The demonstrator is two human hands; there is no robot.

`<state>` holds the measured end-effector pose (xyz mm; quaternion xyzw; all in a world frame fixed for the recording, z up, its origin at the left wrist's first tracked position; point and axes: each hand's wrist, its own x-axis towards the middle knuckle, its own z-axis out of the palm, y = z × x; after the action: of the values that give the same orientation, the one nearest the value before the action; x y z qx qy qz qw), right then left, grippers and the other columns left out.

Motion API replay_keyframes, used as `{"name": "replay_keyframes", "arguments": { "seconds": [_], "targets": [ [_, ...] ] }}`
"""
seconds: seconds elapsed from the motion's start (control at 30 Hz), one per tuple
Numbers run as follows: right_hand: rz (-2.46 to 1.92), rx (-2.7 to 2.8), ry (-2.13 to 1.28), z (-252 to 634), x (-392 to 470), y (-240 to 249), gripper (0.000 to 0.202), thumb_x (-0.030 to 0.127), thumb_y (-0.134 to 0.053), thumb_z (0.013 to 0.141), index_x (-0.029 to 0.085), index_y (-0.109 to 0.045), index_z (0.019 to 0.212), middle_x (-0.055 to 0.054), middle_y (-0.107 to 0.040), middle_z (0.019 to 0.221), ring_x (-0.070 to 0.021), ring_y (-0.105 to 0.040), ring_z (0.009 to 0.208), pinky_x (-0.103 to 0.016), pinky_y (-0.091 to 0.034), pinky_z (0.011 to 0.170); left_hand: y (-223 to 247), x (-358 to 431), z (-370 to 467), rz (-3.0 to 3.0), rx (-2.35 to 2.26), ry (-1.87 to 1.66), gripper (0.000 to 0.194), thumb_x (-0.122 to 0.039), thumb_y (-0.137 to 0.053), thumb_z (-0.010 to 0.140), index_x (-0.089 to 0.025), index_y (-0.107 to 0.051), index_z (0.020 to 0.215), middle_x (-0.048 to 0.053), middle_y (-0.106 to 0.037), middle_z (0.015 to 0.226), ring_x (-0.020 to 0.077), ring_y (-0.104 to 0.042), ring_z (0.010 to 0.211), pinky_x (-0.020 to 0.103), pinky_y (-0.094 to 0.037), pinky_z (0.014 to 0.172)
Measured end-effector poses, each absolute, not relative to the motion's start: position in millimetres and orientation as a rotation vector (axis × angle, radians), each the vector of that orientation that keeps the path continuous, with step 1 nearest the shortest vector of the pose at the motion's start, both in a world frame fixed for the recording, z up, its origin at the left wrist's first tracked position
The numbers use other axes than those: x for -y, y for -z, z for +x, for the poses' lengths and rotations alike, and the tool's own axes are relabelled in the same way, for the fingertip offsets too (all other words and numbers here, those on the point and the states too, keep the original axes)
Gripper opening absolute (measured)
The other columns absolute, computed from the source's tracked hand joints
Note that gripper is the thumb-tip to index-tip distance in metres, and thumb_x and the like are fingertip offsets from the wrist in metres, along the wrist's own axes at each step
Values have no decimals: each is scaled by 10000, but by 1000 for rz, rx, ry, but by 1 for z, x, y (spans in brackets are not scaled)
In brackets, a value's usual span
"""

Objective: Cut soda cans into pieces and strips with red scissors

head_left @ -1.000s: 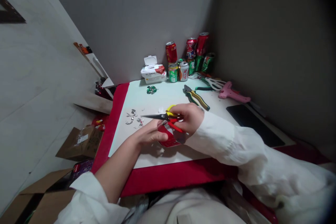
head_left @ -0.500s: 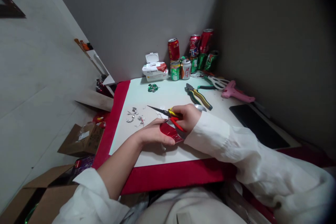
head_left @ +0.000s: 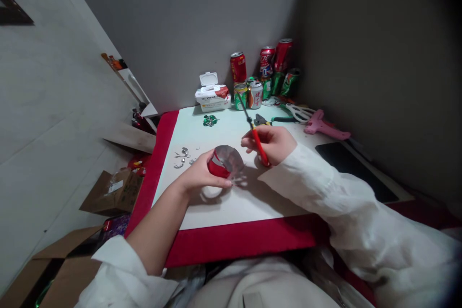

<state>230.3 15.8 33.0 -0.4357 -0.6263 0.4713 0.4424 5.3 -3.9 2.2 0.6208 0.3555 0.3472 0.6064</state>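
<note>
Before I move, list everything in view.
Cut can: one, red and silver, front centre
Pointed tool: one, red and black, centre
Drink cans: at least eight, red, green, silver, back
Wipes packs: apparently two, white, back
Green scraps: one heap, green, back left
Silver scraps: several, silver, left
Pliers: one, dark, right
Scissors: one, white-handled, right
Glue gun: one, pink, right
Slab: one, black, right
Boxes: at least two, brown, lower left
Table: one, white and red, centre
Left grip: one, white-sleeved, on cut can
Right grip: one, white-sleeved, on pointed tool
</note>
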Motion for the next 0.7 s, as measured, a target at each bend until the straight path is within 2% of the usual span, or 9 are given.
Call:
{"name": "replay_keyframes", "arguments": {
  "seconds": [0.13, 0.3, 0.47, 0.57, 0.63, 0.7],
  "targets": [
    [-1178, 1509, -1276, 233, -14, -23, 418, 533, -861, 595, 172, -689, 717, -31, -668, 622, -152, -594, 548, -270, -476, 508, 2, 4, 10, 1440, -953, -930, 777, -274, -972, 508, -135, -613, 1184, 133, -720, 1113, 271, -691, 1002, 367, -529, 899],
    [-1185, 1721, -1045, 225, -11, -5, 338, 487, -786, 640, 166, -693, 692, 15, -571, 571, -136, -512, 571, -267, -409, 544, 5, 11, 21, 1621, -1061, -847, 831, -299, -959, 494, -141, -590, 1222, 113, -732, 1099, 288, -709, 1000, 401, -551, 923],
    [-1092, 1846, -872, 225, -11, 2, 207, 365, -649, 734, 166, -652, 677, 35, -497, 553, -110, -429, 560, -249, -331, 523, 4, 9, 15, 1606, -896, -704, 1019, -314, -952, 497, -193, -526, 1416, 151, -631, 1373, 319, -648, 1196, 409, -511, 1023],
    [-1002, 1912, -765, 224, -9, 4, 160, 307, -625, 732, 173, -612, 647, 49, -456, 542, -100, -395, 558, -242, -302, 517, -1, 3, 10, 1679, -789, -557, 891, -321, -948, 511, -180, -619, 1326, 130, -682, 1270, 318, -646, 1176, 394, -509, 1012],
    [-984, 1936, -758, 223, -8, 5, 141, 286, -621, 719, 180, -585, 634, 56, -438, 538, -96, -384, 558, -238, -295, 518, -5, 2, 8, 1762, -779, -505, 719, -342, -937, 547, -165, -689, 1199, 102, -716, 1158, 289, -671, 1078, 373, -523, 967],
    [-997, 1952, -778, 220, -7, 6, 115, 264, -618, 708, 187, -569, 639, 63, -426, 539, -94, -374, 559, -235, -291, 516, -7, 2, 7, 1769, -802, -474, 630, -378, -926, 569, -151, -712, 1116, 79, -734, 1047, 253, -686, 948, 349, -544, 878]
  ]
}}
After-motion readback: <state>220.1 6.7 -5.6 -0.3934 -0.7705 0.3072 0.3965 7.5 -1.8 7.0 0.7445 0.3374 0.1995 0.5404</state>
